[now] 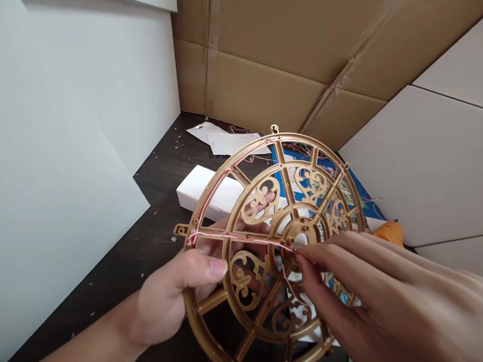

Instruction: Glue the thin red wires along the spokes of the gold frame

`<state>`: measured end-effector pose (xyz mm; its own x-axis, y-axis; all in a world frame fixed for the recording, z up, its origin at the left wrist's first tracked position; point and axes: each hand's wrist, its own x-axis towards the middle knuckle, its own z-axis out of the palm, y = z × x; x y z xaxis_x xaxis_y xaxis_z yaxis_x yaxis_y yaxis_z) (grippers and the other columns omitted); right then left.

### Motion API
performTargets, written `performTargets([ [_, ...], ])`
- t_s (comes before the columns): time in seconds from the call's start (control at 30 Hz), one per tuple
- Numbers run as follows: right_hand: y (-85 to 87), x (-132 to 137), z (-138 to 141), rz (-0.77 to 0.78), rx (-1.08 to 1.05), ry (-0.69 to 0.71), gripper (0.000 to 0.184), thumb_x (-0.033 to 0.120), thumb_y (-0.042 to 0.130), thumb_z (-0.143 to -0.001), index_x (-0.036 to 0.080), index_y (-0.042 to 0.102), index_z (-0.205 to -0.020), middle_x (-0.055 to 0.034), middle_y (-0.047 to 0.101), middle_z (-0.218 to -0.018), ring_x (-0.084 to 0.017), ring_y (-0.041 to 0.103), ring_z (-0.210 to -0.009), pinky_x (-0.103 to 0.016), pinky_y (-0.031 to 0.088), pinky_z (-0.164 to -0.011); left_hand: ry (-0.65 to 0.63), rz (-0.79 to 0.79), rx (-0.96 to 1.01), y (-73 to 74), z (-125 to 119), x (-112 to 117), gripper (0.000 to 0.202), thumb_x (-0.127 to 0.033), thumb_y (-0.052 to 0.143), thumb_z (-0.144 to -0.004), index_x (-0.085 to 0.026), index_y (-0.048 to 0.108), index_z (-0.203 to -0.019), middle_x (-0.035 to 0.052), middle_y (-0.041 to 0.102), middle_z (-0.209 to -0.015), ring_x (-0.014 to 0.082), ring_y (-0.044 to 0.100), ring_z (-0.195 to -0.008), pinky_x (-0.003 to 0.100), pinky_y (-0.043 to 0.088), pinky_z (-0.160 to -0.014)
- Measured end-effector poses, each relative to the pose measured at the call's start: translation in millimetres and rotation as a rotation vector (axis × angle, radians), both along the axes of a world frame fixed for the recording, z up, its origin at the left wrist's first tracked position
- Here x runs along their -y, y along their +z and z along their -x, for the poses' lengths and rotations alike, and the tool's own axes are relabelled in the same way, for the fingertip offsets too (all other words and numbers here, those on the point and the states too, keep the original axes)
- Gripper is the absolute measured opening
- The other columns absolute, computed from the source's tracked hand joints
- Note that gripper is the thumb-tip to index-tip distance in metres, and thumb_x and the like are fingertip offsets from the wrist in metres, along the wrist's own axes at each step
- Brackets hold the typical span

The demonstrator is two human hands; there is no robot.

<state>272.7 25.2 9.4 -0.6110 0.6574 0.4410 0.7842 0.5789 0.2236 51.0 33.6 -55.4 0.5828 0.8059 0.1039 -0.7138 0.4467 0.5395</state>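
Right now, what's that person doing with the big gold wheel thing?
A person is holding the gold wheel up on edge, above the dark table. The left hand grips its rim, thumb in front. The right hand is near the middle, its fingers pinching a thin red and white wire. That wire runs along a spoke from the rim. A white box lies behind the wheel.

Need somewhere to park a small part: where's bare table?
Roomiest: dark table between the white panel, white box and left hand, though scraps dot it. A narrow strip runs between box and white papers. Crowded: behind the gold wheel, toward the blue sheet and orange object.
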Motion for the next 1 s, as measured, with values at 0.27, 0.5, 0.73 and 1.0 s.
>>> performTargets([
  [0.27, 3.2, -12.1, -3.9, 0.22, -0.062, 0.036, 0.023, 0.027, 0.048, -0.102, 0.023, 0.068, -0.092, -0.0017, 0.072, -0.091, -0.016, 0.064, -0.062, -0.035, 0.041, -0.049, -0.003, -0.045, 0.014, 2.5, -2.9, -0.1, 0.036, -0.016, 0.054, -0.093, -0.019, 0.077, -0.121, -0.0035, 0.079, -0.116, 0.012, 0.074, -0.107, 0.016, 0.056, -0.093],
  [0.5, 8.2, -18.2, -5.4, 0.37, -0.2, 0.039, 0.02, 0.024, 0.052, -0.096, 0.027, 0.066, -0.08, 0.0057, 0.067, -0.07, -0.008, 0.061, -0.052, -0.022, 0.044, -0.043, -0.017, -0.023, 0.018, 2.4, -0.5, 0.7, 0.036, -0.016, 0.055, -0.094, -0.02, 0.077, -0.122, -0.0033, 0.08, -0.113, 0.0129, 0.075, -0.106, 0.017, 0.055, -0.098],
  [0.73, 13.5, -25.0, -6.9, 0.706, -0.457, -0.033, 0.018, 0.028, 0.059, -0.091, 0.029, 0.067, -0.074, 0.0106, 0.046, -0.041, -0.007, 0.042, -0.031, -0.015, 0.03, -0.029, -0.011, -0.034, 0.015, 2.2, 0.3, 0.9, 0.032, -0.017, 0.056, -0.094, -0.022, 0.079, -0.116, -0.0033, 0.081, -0.11, 0.0144, 0.074, -0.107, 0.02, 0.056, -0.094],
  [1.0, 2.0, -33.9, -9.1, 0.706, -0.48, -0.034, 0.008, 0.028, 0.066, -0.088, 0.028, 0.072, -0.082, 0.0088, 0.061, -0.057, -0.005, 0.05, -0.043, -0.014, 0.037, -0.039, 0.058, 0.0, -0.225, 1.4, 5.3, -4.5, 0.042, -0.029, 0.06, -0.086, -0.015, 0.072, -0.123, 0.0079, 0.078, -0.115, 0.0298, 0.073, -0.11, 0.043, 0.057, -0.101],
])
